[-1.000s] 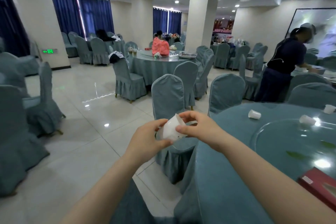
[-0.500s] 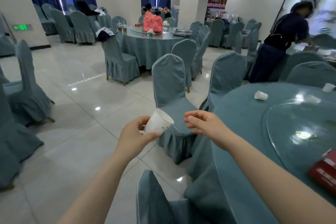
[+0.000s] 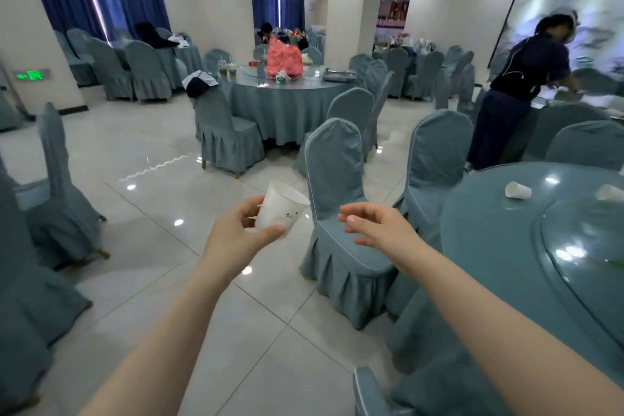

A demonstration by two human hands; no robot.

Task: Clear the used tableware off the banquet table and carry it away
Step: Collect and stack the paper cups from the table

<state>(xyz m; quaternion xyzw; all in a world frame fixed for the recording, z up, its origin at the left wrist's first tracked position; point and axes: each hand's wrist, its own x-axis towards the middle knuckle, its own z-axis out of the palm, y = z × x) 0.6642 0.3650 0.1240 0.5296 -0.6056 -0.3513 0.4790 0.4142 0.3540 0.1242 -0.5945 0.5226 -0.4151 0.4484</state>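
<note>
Partly cropped: round teal-clothed counter [image 3: 489,247], right edge. Left hand [image 3: 233,240]: grip curled around white paper cup [image 3: 278,209], tilted. Right hand [image 3: 381,230]: fingers loosely apart, empty.

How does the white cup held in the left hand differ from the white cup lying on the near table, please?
The held cup is gripped in the left hand above the floor; the table cup lies untouched on the near table.

The held cup stands nearly upright, mouth up and tilted slightly right; the table cup lies on its side, mouth facing left.

The held cup shows small dark marks on its wall; none are visible on the table cup.

Both are small white disposable cups.
</note>
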